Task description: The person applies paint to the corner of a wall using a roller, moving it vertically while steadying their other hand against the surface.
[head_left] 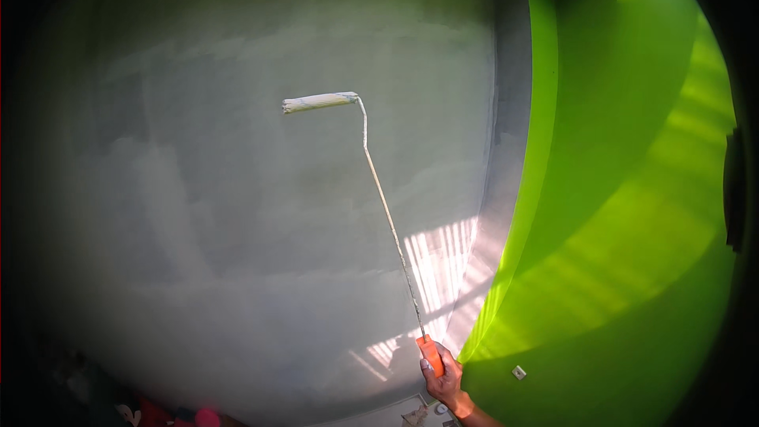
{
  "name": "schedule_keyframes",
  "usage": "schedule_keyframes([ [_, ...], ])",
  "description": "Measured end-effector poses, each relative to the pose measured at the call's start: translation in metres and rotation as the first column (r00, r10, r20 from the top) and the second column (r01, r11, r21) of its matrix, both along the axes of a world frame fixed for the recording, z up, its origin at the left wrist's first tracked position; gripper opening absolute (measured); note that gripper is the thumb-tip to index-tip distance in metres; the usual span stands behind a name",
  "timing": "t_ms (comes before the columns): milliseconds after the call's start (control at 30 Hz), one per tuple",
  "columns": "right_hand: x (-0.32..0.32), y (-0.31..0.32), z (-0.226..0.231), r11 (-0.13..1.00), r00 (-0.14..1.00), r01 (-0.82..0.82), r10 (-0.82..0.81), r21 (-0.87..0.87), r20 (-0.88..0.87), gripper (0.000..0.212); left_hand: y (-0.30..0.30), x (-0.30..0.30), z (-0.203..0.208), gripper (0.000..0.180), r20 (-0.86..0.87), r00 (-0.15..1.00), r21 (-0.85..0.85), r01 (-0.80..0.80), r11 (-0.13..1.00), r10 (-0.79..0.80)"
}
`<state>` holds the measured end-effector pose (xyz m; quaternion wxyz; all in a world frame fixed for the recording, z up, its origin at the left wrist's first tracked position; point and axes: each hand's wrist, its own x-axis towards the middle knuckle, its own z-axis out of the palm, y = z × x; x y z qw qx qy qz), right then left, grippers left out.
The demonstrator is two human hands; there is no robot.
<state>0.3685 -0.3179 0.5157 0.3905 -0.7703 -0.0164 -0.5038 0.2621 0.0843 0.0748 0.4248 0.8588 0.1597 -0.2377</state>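
Note:
My right hand [445, 383] is wrapped round the orange handle [430, 356] of a paint roller. From the handle a long, thin, paint-spattered metal rod [385, 204] rises up and to the left, then bends near its top. On its end sits a narrow roller sleeve [320, 102], whitish with paint, lying almost level against or just in front of the grey wall [261, 205]; I cannot tell whether it touches. Paler, uneven patches of paint mark the wall around it. My left hand does not show.
A bright green wall [624, 213] meets the grey one at a corner on the right. Low on it is a small white socket or switch [519, 372]. Below my hand lies a light surface with small items [427, 411]. Red and pink things [207, 417] show at the lower left.

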Motion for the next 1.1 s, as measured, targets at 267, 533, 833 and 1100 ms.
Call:
schedule_keyframes([
  [267,-0.013,-0.041,0.010,0.982,0.987,0.149,-0.142,0.118,-0.070,0.039,-0.030,0.078,0.015,0.025,0.228,0.971,-0.159,-0.033,0.987,0.069],
  [533,-0.009,-0.048,0.028,0.938,0.999,-0.049,0.052,0.343,0.000,0.032,-0.104,0.295,0.287,0.020,0.914,0.391,-0.211,0.228,0.950,0.109],
  [833,-0.013,-0.059,0.051,0.923,0.990,-0.142,0.140,0.357,0.033,0.035,-0.156,0.366,0.554,0.025,0.997,-0.037,0.079,0.244,0.966,-0.072],
  [1100,0.010,-0.051,0.055,0.907,0.983,-0.180,0.158,0.380,0.089,0.038,-0.147,0.393,0.635,0.034,0.939,-0.285,0.231,0.116,0.966,-0.190],
])
